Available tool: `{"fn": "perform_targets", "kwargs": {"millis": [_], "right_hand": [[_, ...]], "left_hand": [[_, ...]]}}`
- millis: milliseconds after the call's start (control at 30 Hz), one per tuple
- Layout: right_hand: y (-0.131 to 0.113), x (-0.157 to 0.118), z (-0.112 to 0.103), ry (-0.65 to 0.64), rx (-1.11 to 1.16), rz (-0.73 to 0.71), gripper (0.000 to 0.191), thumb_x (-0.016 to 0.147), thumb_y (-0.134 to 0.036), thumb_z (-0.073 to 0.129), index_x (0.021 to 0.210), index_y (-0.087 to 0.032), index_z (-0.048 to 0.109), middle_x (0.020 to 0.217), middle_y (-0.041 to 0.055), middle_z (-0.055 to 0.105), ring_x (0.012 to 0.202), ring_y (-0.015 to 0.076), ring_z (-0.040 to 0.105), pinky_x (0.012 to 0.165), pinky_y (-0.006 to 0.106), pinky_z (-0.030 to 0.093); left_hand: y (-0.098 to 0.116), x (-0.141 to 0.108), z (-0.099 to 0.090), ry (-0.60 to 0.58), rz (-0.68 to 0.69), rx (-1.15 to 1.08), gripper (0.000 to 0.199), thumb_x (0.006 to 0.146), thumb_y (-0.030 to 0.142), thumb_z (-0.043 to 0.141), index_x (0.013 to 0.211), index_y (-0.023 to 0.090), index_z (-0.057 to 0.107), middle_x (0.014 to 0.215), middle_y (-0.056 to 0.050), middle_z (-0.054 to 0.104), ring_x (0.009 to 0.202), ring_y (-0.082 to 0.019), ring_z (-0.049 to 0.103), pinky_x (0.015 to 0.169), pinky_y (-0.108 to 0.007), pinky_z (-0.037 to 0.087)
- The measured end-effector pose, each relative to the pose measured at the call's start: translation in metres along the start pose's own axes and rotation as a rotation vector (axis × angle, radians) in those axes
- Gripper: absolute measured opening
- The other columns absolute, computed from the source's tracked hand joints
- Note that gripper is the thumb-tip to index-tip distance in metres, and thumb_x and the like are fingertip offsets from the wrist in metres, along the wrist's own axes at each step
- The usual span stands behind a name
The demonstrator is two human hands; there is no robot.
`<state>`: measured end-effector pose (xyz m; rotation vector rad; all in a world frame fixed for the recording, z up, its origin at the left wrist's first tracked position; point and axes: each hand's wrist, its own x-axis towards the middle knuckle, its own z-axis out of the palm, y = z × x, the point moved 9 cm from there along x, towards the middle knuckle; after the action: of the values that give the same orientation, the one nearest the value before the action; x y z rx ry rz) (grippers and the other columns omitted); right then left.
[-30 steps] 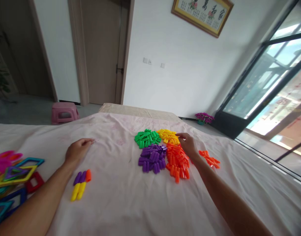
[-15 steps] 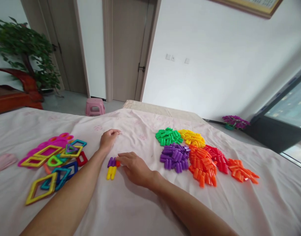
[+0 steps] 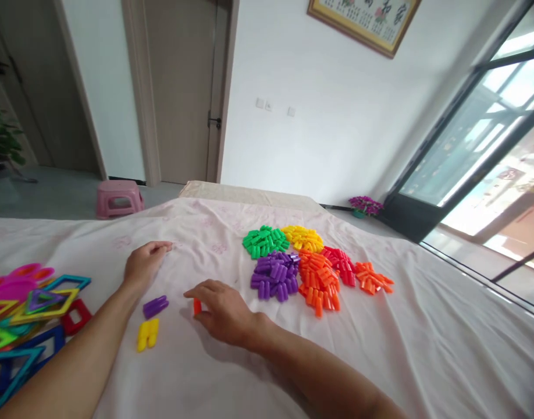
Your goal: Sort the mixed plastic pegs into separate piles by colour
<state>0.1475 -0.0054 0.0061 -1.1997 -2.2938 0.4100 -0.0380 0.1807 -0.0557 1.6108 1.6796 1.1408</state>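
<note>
My right hand (image 3: 225, 311) is over the cloth, its thumb and fingers closed on an orange plastic block (image 3: 197, 306), mostly covered by the fingers. To its left lies a joined purple block pair (image 3: 156, 306), tilted on the cloth. Just below the purple pair is a yellow block pair (image 3: 147, 334), standing apart from it. My left hand (image 3: 145, 265) rests farther forward on the cloth with its fingers curled together; whatever may be inside them is hidden. The forearm passes left of the small blocks.
Piles of green (image 3: 266, 241), yellow (image 3: 302, 238), purple (image 3: 276, 276), orange (image 3: 319, 279) and red blocks (image 3: 339, 265) lie on the right, with a smaller orange heap (image 3: 372, 278) beyond. Magnetic tile frames (image 3: 44, 305) lie at left. A pink stool (image 3: 118, 198) stands past the cloth-covered surface (image 3: 232, 372).
The view has swung to the right. The orange block in my right hand has come away from the purple pair, which has turned askew and parted from the yellow pair.
</note>
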Motion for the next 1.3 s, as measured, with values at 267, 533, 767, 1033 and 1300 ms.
{"fn": "perform_targets", "kwargs": {"millis": [267,533,767,1033,1300], "right_hand": [[0.086,-0.069,-0.128,0.475,-0.013,0.238,0.044,0.079,-0.012,0.065,0.122,-0.024,0.066,0.117,0.0061,0.068,0.110,0.0216,0.062,0.099,0.040,0.049],[0.186,-0.137,-0.215,0.521,-0.266,0.641,0.043,0.075,-0.018,0.066,0.119,-0.020,0.068,0.117,0.0079,0.071,0.106,0.0224,0.066,0.096,0.037,0.050],[0.224,-0.186,-0.234,0.431,-0.387,0.956,0.053,0.075,-0.035,0.072,0.125,-0.018,0.066,0.111,0.0100,0.073,0.100,0.0250,0.068,0.084,0.035,0.051],[0.214,-0.192,-0.252,0.482,-0.429,0.987,0.041,0.079,-0.046,0.069,0.111,-0.022,0.074,0.110,0.0091,0.074,0.100,0.0268,0.068,0.083,0.035,0.050],[0.135,-0.114,-0.202,0.510,-0.262,0.603,0.024,0.088,-0.027,0.058,0.105,-0.023,0.074,0.102,0.0050,0.075,0.093,0.0207,0.069,0.084,0.032,0.051]], "left_hand": [[-0.002,0.000,-0.002,-0.021,-0.037,0.059,0.034,0.080,0.044,0.060,0.104,0.025,0.075,0.109,0.000,0.077,0.098,-0.021,0.068,0.083,-0.027,0.045],[-0.003,0.003,-0.001,-0.035,-0.012,0.087,0.034,0.082,0.042,0.058,0.106,0.024,0.074,0.110,-0.001,0.077,0.101,-0.022,0.067,0.084,-0.027,0.045],[-0.003,0.003,-0.002,-0.031,-0.014,0.096,0.035,0.081,0.044,0.059,0.105,0.023,0.075,0.109,-0.001,0.077,0.099,-0.022,0.068,0.085,-0.027,0.046],[-0.003,0.003,-0.001,-0.031,-0.002,0.096,0.034,0.082,0.045,0.059,0.104,0.024,0.075,0.110,0.000,0.077,0.101,-0.021,0.068,0.082,-0.026,0.046],[-0.005,0.004,-0.001,0.008,-0.031,0.066,0.034,0.079,0.044,0.059,0.101,0.024,0.076,0.106,-0.002,0.078,0.096,-0.021,0.069,0.083,-0.029,0.049]]}}
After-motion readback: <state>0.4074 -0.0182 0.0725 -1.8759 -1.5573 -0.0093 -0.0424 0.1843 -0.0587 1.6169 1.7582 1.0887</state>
